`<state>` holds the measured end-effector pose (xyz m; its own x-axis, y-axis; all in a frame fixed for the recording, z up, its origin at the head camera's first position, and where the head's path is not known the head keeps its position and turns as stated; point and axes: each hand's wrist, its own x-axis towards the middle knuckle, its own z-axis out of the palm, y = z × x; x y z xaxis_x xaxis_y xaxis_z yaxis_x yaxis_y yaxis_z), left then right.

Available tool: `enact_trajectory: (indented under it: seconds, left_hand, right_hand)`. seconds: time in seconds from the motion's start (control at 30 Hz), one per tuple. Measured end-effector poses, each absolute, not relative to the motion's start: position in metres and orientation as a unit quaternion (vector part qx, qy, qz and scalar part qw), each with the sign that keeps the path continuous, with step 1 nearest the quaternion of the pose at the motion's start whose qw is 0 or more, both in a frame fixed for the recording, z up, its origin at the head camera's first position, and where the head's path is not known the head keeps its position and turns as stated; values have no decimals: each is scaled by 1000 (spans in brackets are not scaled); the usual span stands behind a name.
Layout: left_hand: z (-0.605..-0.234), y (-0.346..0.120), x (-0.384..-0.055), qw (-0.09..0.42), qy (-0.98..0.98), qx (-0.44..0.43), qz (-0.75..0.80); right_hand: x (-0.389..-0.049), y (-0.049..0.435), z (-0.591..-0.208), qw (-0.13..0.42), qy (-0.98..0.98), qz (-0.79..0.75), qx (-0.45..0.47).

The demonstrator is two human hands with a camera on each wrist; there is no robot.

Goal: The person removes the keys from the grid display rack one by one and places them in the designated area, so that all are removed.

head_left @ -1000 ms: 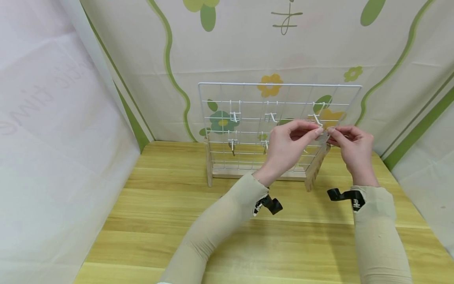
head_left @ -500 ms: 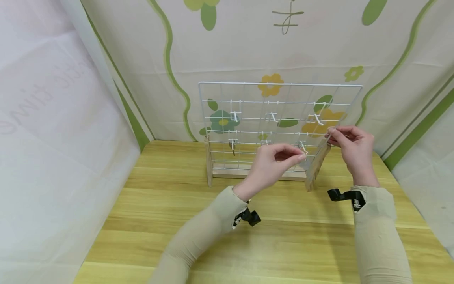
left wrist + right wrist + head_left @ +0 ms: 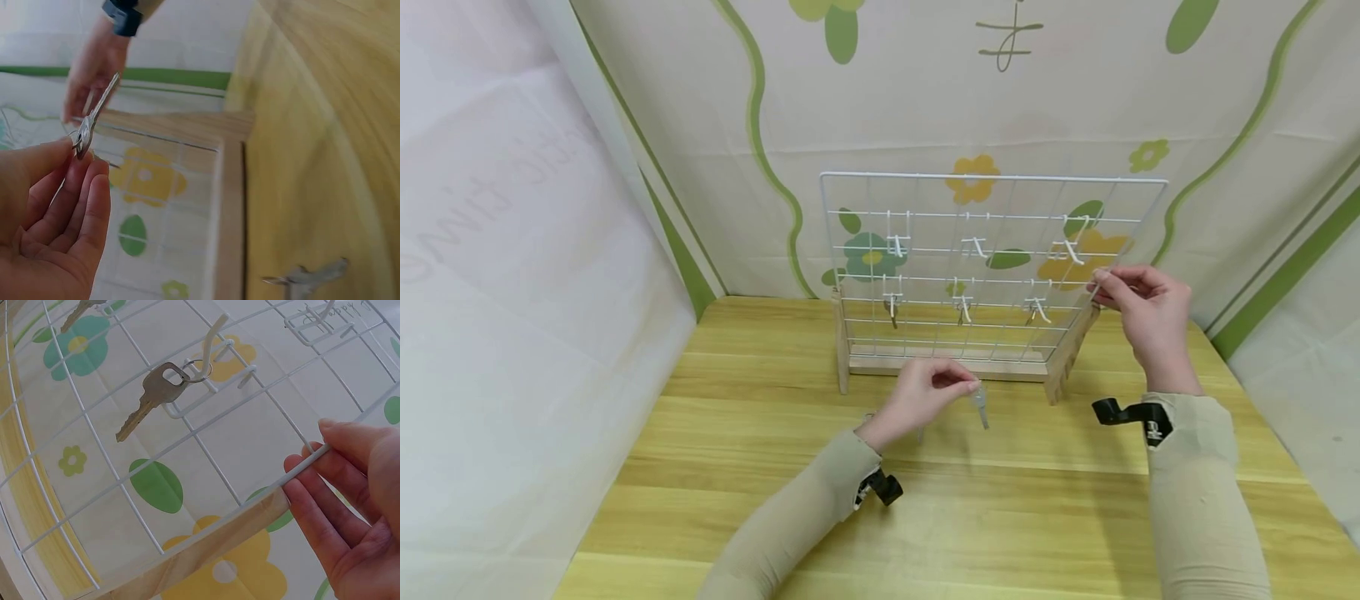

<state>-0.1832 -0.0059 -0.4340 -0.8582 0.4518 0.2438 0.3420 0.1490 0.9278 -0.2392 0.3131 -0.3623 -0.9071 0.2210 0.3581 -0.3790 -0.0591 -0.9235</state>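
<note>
Left hand (image 3: pixel 922 392), lower centre: pinches key (image 3: pixel 982 410) at bow (image 3: pixel 82 145) end | Right hand (image 3: pixel 1148 312), right of centre: pinches rack (image 3: pixel 1000 177) edge | Key: likely light, stiff, slick; bow offers best hold

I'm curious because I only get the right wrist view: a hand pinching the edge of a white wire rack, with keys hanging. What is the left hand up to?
Observer: The left hand has a key pinched in its fingertips.

Visitor: Oh! And is anything lying loose on the table?

Observer: Yes. The left wrist view shows a blurred metal piece, probably another key, on the wooden table.
</note>
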Motion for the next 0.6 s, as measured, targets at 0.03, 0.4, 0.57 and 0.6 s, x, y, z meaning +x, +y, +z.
enact_trajectory:
  seconds: [0.03, 0.4, 0.57, 0.6]
  left_hand:
    - [-439, -7, -184, 48, 759, 258, 595]
    - [-479, -9, -196, 81, 806, 223, 542]
    - [-490, 0, -206, 100, 821, 227, 514]
    - [-492, 2, -207, 102, 824, 230, 507]
  right_hand:
    - [-239, 313, -362, 207, -654, 725, 60]
    - [-241, 314, -364, 208, -654, 725, 61]
    - [-241, 314, -364, 208, -654, 724, 61]
    - [-241, 314, -364, 208, -654, 724, 62]
